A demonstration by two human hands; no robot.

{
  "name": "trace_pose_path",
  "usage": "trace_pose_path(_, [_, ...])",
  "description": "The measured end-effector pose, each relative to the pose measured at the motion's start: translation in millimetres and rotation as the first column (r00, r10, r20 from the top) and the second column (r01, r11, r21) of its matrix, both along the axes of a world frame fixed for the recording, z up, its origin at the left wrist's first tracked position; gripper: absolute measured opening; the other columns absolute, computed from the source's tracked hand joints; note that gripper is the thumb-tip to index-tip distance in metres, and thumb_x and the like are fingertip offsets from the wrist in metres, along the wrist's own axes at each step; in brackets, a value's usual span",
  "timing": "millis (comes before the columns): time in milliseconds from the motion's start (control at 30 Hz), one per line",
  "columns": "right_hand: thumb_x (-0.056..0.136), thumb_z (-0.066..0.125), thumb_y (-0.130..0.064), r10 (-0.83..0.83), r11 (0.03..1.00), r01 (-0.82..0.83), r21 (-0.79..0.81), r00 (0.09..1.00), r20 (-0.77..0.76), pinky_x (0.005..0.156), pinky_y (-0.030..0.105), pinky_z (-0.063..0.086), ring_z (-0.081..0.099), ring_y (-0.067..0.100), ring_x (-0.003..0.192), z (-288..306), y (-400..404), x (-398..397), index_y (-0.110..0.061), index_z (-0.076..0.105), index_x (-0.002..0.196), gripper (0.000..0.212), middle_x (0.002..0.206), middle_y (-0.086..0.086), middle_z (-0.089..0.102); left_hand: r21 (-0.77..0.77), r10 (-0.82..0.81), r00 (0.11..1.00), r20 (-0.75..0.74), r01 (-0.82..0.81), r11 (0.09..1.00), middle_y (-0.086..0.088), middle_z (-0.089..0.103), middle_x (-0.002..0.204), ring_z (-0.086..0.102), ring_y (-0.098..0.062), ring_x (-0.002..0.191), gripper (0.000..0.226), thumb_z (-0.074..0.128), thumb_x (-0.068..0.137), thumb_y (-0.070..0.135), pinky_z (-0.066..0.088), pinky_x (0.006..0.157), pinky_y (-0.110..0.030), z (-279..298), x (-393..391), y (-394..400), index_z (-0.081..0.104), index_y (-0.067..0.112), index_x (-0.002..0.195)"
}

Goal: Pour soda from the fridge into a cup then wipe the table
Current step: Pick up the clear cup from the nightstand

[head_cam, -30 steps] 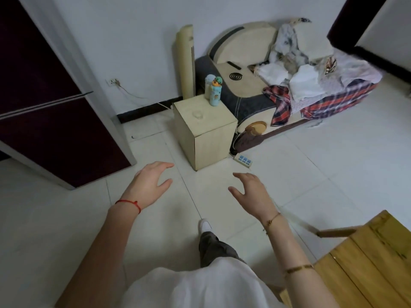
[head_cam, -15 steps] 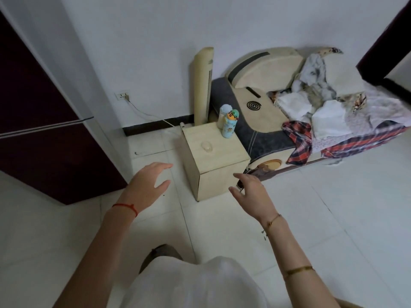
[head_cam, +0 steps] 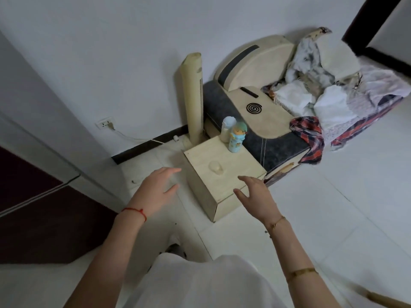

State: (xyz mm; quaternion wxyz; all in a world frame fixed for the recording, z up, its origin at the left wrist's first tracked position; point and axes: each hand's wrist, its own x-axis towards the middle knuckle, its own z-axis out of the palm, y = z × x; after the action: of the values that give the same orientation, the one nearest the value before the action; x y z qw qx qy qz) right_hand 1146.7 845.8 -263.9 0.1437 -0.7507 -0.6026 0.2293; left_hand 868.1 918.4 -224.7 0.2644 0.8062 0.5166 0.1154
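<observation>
Head view, looking down over both forearms. Left hand held out above the white tile floor, fingers spread and relaxed, nothing in its grip; red string bracelet at the wrist. Right hand raised in front of the near corner of a small wooden box-shaped counter, fingers apart and loosely bent, grip empty; gold bracelet at the wrist, gold bangle higher on the forearm.

Clear cup stands upright near the middle of the counter top, well apart from both hands. At the far edge of the counter top: a light-blue cartoon-figure bottle and, just behind it, a white bottle. Print on the blue bottle too small to read.

Fridge at left, dark maroon doors shut, pale side panel facing the counter. No soda in sight.

Beige tower fan stands against the wall behind the counter. Sofa to the right, a black spiral mark on its armrest, a pile of clothes on the seat. Wall socket with a plug and white cord.
</observation>
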Motion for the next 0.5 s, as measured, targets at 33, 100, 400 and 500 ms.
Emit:
trace_pose_path(33, [0.096,0.055,-0.036,-0.028,1.000,0.028,0.004,1.000,-0.005,0.110,0.032,0.034,0.043,0.022,0.133,-0.1,11.9,-7.9,-0.015,0.049,0.140,0.048,0.139,0.005,0.054,-0.003,-0.024,1.000,-0.003,0.024,1.000,0.005,0.054,0.136,0.049,-0.012,0.127,0.045,0.059,0.094,0.024,0.037,0.109,-0.027,2.0,-5.7,17.5,0.051,0.024,0.138])
trace_pose_path(100, [0.096,0.055,-0.036,-0.086,0.996,0.086,0.011,0.996,-0.025,0.110,0.032,0.034,0.044,0.022,0.132,-0.9,35.8,-23.1,-0.015,0.050,0.139,0.048,0.139,0.005,0.054,-0.005,-0.072,0.997,0.000,0.072,0.997,0.006,0.053,0.136,0.048,-0.011,0.127,0.044,0.059,0.094,0.026,0.037,0.110,-0.028,5.0,-15.4,52.3,0.051,0.025,0.138])
trace_pose_path(400, [0.096,0.054,-0.035,-0.309,0.951,0.308,-0.032,0.949,-0.063,0.112,0.036,0.035,0.043,0.021,0.134,-3.8,97.3,-61.1,-0.017,0.049,0.139,0.047,0.140,0.003,0.053,-0.030,-0.307,0.951,-0.026,0.306,0.952,0.005,0.052,0.140,0.047,-0.011,0.130,0.047,0.060,0.094,0.026,0.034,0.109,-0.023,1.0,-15.3,174.2,0.049,0.022,0.140])
trace_pose_path(500, [0.097,0.053,-0.035,-0.361,0.932,0.358,-0.056,0.930,-0.067,0.112,0.034,0.033,0.041,0.021,0.134,-5.6,107.9,-59.3,-0.016,0.048,0.140,0.047,0.141,0.003,0.052,-0.055,-0.344,0.939,-0.024,0.343,0.938,0.004,0.050,0.142,0.046,-0.011,0.131,0.048,0.060,0.094,0.027,0.030,0.106,-0.018,-8.3,-0.7,198.9,0.048,0.023,0.141])
